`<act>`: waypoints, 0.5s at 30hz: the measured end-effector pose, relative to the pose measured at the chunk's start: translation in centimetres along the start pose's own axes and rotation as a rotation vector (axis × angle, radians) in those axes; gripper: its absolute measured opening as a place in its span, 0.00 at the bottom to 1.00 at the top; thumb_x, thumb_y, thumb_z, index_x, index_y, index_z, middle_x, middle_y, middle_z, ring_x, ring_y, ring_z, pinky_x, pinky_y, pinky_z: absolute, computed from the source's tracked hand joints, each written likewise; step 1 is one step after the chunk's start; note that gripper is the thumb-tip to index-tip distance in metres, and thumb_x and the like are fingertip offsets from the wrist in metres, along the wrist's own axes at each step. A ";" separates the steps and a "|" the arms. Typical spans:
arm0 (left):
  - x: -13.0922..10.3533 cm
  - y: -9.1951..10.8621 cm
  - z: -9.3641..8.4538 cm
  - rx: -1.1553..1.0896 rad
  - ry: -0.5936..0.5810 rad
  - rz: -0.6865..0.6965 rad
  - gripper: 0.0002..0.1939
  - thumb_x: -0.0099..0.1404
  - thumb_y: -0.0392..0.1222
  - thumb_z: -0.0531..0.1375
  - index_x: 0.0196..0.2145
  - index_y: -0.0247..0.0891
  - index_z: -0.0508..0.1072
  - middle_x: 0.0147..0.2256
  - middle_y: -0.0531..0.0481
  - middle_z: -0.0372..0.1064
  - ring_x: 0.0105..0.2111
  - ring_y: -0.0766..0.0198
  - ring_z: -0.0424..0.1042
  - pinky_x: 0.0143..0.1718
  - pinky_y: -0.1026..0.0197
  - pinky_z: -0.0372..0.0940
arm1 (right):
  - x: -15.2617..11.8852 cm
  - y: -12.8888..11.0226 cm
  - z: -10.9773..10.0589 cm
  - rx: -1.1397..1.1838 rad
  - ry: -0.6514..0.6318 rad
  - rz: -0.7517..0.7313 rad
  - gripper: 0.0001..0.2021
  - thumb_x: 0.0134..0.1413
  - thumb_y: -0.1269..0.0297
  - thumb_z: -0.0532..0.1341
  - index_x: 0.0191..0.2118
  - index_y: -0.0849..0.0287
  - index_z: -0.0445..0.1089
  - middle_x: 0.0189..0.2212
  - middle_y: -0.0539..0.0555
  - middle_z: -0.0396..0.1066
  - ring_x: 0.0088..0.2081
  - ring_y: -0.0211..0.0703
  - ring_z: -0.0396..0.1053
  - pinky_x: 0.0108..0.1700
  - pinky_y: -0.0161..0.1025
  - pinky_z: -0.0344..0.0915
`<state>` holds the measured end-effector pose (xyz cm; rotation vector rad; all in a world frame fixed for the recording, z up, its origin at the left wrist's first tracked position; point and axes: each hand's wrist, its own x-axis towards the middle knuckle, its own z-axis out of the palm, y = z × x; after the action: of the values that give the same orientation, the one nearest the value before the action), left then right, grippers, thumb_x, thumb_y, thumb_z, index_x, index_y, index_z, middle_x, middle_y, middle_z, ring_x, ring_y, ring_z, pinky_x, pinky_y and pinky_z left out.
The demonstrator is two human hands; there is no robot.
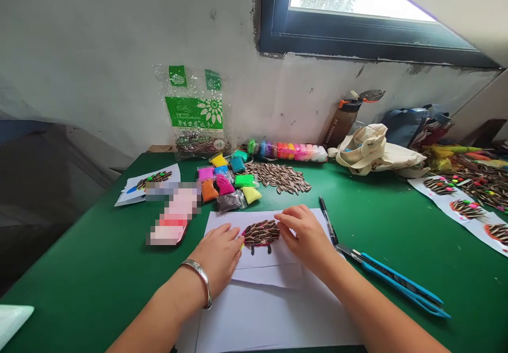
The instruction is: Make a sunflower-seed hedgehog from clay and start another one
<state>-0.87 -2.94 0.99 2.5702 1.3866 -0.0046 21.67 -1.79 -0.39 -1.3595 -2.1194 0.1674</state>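
A hedgehog shape covered in striped sunflower seeds (262,232), with two dark legs below it, lies on white paper (278,310). My left hand (219,255) rests on the paper at the shape's left end, fingers spread, its fingertips beside a bit of pink and yellow-green. At the right end, my right hand (307,235) touches the edge of the seeds with bent fingers, thumb and forefinger apart. Neither hand visibly holds anything. A silver bangle circles my left wrist.
Packets of coloured clay (225,183), a seed pile (278,177) and a seed bag (196,115) stand behind. A pen (327,219) and blue-handled cutter (400,284) lie right. Finished seed pictures (468,208) are far right, another picture (153,183) left. A bottle (343,120) leans on the wall.
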 end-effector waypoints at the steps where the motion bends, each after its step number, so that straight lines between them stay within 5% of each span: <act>1: 0.0 0.0 0.1 0.001 0.001 -0.002 0.16 0.64 0.35 0.49 0.46 0.37 0.72 0.50 0.42 0.67 0.53 0.48 0.61 0.52 0.45 0.61 | 0.0 0.2 0.0 -0.003 0.000 0.005 0.10 0.56 0.71 0.56 0.38 0.57 0.74 0.33 0.56 0.71 0.37 0.45 0.63 0.39 0.42 0.62; 15: 0.2 -0.2 -0.3 -0.097 0.136 0.018 0.16 0.66 0.37 0.49 0.46 0.37 0.72 0.46 0.44 0.71 0.50 0.52 0.66 0.53 0.48 0.61 | 0.1 1.8 0.8 0.039 -0.100 0.102 0.11 0.57 0.69 0.55 0.42 0.57 0.73 0.36 0.55 0.71 0.39 0.45 0.63 0.41 0.42 0.62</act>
<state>-0.98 -2.60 1.18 2.5434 1.3730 0.2390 22.64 -0.73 -1.77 -1.4653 -2.1170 0.3223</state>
